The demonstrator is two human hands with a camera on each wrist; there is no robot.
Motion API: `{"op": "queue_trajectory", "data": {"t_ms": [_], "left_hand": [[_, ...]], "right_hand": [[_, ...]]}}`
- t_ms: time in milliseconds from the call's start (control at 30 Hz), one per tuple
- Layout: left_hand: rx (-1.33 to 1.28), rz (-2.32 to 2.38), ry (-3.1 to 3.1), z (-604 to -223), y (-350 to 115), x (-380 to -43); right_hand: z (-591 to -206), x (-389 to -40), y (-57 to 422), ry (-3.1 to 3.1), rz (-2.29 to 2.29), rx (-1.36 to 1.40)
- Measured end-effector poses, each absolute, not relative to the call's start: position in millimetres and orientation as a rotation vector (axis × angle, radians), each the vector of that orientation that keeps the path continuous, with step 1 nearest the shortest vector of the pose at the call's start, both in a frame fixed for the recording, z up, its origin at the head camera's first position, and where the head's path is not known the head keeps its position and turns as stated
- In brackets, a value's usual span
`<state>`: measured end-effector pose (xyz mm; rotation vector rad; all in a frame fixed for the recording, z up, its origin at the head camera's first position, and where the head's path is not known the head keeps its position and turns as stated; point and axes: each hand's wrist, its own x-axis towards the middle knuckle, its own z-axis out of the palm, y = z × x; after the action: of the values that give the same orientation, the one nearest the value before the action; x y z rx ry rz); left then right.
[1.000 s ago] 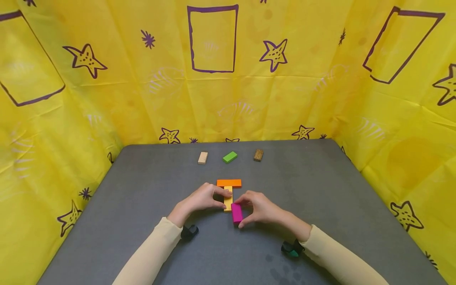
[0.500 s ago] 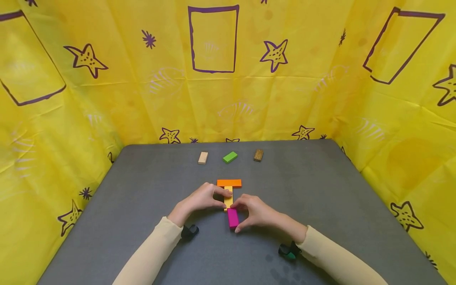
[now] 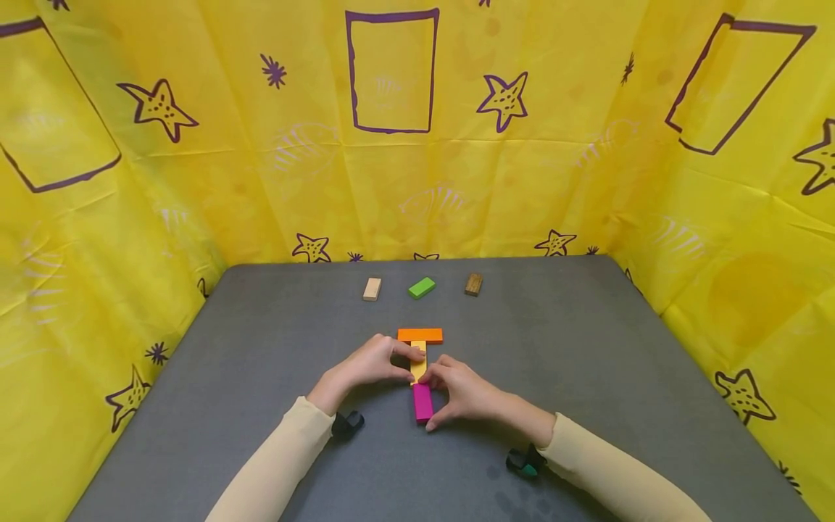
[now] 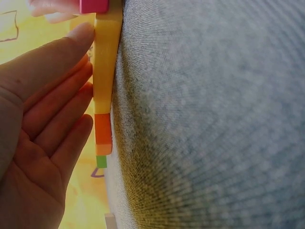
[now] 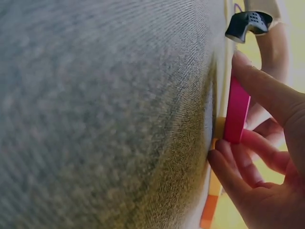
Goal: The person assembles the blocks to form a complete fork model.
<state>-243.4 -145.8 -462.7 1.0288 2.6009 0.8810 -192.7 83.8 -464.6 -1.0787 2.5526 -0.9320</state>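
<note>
In the head view, an orange block (image 3: pixel 420 335) lies crosswise at the far end of a lengthwise yellow block (image 3: pixel 418 362), like a T. My left hand (image 3: pixel 375 360) touches the yellow block; in the left wrist view its thumb and fingertips rest along the upper face. My right hand (image 3: pixel 471 391) pinches a magenta block (image 3: pixel 422 403) by its two ends, thumb at the near end. This block is in line with the yellow one, right at its near end. Both wrist views show the magenta block (image 5: pixel 237 112) sitting higher than the yellow block (image 4: pixel 105 62).
Along the back of the grey table (image 3: pixel 293 304) lie a pale wooden block (image 3: pixel 372 288), a green block (image 3: pixel 422 288) and a dark brown block (image 3: pixel 473 284). Yellow cloth walls (image 3: pixel 391 188) enclose the table at the back and sides.
My right hand has moved the magenta block left and toward me, from beside the yellow block to its near end, turning it straighter. The left hand stays on the yellow block.
</note>
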Motion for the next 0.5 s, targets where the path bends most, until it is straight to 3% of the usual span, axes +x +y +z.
{"op": "queue_trajectory", "data": {"t_ms": [500], "left_hand": [[1.006,0.878,2.611,-462.0,-145.9,-242.1]], "right_hand": [[-465.4,-189.9,77.1,2.623,-0.835,-1.044]]}}
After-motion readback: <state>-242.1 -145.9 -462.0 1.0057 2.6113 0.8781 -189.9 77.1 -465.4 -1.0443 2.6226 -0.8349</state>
